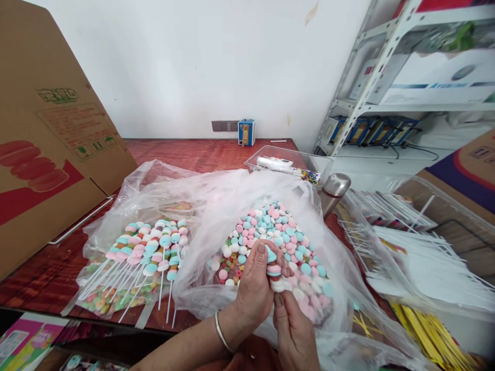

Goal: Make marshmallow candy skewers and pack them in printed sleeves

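My left hand (253,286), with a bangle on its wrist, is closed around a marshmallow skewer (274,270) of blue, pink and white pieces with an orange-brown one between. Just under its lowest white piece, my right hand (294,327) pinches the skewer's lower end; the stick is hidden by the fingers. Below and behind both hands, loose marshmallows (288,232) in pink, blue and white fill an opened clear plastic bag (201,252). Small colourful ring candies (231,270) lie at the left side of that bag.
Several finished skewers (150,247) rest on bagged ring candies at left, beside a large cardboard box (58,123). A steel flask (335,190) and a clear tray (320,159) stand behind. White sticks (421,257) and yellow ties (433,335) lie right, below a metal shelf (363,103).
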`<move>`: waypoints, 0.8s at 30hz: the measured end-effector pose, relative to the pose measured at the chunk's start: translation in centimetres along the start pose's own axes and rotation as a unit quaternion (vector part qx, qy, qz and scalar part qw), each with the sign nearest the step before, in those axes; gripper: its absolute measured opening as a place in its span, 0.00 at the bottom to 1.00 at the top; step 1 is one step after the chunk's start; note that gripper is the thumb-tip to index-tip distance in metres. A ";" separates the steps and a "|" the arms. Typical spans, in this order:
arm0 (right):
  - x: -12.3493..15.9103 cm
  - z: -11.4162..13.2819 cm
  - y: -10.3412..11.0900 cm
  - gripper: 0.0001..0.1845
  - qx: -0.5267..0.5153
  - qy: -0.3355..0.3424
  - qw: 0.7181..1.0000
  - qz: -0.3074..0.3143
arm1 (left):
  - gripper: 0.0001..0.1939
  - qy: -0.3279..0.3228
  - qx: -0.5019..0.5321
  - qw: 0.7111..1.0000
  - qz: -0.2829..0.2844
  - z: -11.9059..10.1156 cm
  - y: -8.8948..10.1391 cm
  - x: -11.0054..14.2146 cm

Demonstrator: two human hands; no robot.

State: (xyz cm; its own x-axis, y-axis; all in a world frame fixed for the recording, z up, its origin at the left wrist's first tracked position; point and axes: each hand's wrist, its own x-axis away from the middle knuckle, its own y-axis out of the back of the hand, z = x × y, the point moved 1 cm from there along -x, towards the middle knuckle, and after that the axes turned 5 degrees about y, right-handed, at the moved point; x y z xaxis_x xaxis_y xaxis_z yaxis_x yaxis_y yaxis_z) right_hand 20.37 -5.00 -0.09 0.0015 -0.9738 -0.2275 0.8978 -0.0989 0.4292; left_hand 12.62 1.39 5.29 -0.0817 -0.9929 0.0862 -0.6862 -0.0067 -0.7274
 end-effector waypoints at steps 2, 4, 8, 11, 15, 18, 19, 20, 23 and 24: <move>-0.3 0.1 0.0 0.24 0.001 -0.003 1.000 0.002 | 0.17 -0.011 -0.022 1.000 0.008 0.1 0.3 0.1; -0.7 0.1 -0.1 0.24 0.003 0.002 1.000 0.005 | 0.15 -0.021 -0.046 0.999 0.020 0.2 0.7 0.4; -1.1 -0.5 -0.7 0.25 0.011 0.019 0.998 0.052 | 0.15 -0.019 -0.105 0.993 0.057 -0.5 1.3 0.3; -0.5 -1.4 -0.9 0.21 0.006 0.029 0.981 0.191 | 0.14 -0.051 -0.116 0.992 -0.002 -4.2 2.4 -0.1; 0.9 -2.2 1.3 0.18 0.001 0.039 0.965 0.259 | 0.16 -0.205 -0.325 0.912 -0.143 -14.0 5.9 0.6; 1.9 -2.3 3.5 0.17 0.047 0.021 0.968 0.244 | 0.19 -0.266 -0.578 0.717 -0.283 -20.7 11.2 0.1; 2.2 -2.2 3.9 0.15 0.064 0.031 0.960 0.270 | 0.19 -0.255 -0.666 0.621 -0.326 -22.1 13.3 -0.3; 2.5 -2.1 4.2 0.14 0.079 0.048 0.949 0.301 | 0.17 -0.236 -0.734 0.527 -0.357 -23.0 15.2 -0.8; 3.0 -1.1 4.9 0.16 0.108 0.088 0.919 0.369 | 0.13 -0.113 -0.843 0.427 -0.308 -23.6 19.2 -1.6; 3.0 -0.6 5.0 0.17 0.110 0.088 0.915 0.378 | 0.12 -0.100 -0.850 0.422 -0.300 -23.5 19.5 -1.4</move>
State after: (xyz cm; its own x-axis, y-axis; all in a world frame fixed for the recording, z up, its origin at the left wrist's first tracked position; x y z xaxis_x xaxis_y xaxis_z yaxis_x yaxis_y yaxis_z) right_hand 25.17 -8.30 0.88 0.6741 -0.7344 0.0788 0.5000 0.5323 0.6831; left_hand -17.57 5.44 6.99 0.4213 -0.8643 -0.2747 -0.0816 -0.3378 0.9377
